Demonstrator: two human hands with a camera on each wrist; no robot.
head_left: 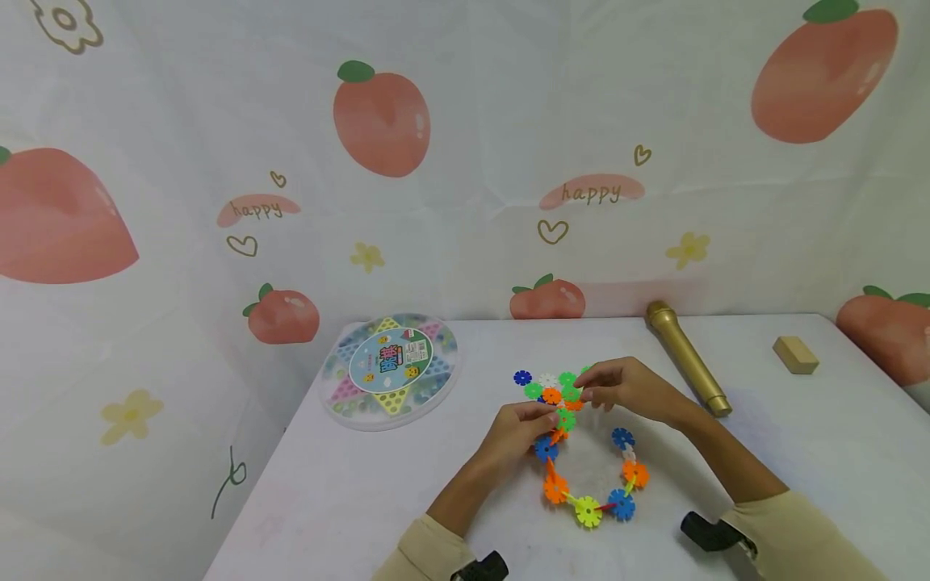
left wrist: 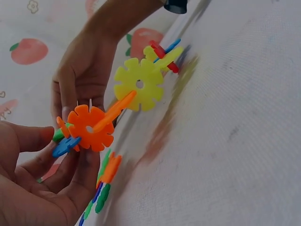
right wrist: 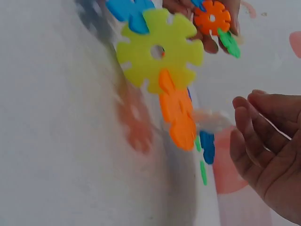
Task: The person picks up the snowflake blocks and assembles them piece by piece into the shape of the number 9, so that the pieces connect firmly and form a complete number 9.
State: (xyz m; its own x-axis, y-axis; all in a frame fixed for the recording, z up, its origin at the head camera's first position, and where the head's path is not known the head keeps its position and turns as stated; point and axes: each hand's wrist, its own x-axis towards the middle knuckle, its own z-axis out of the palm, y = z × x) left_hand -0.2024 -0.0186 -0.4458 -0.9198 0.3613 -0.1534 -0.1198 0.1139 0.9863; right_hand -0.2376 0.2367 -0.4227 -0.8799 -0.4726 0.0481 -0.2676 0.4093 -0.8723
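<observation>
A chain of colourful plastic snowflake discs (head_left: 588, 512) curves in an open loop above the white table. My left hand (head_left: 508, 436) pinches its upper left end, near a green disc (head_left: 566, 420). In the left wrist view, a blue disc (left wrist: 66, 147) and an orange disc (left wrist: 91, 127) stand at those fingers. My right hand (head_left: 635, 391) is beside the loose discs (head_left: 534, 390) behind the chain. The right wrist view shows this hand (right wrist: 273, 150) with fingers loosely bent and nothing visible between them. In the head view its fingertips partly hide some green discs.
A round Chinese checkers box (head_left: 337, 407) lies at the table's back left. Behind the right forearm lies a gold microphone-shaped tube (head_left: 686, 355), with a tan block (head_left: 795, 355) farther right. A fruit-printed cloth (head_left: 465, 242) hangs behind the table (head_left: 349, 500).
</observation>
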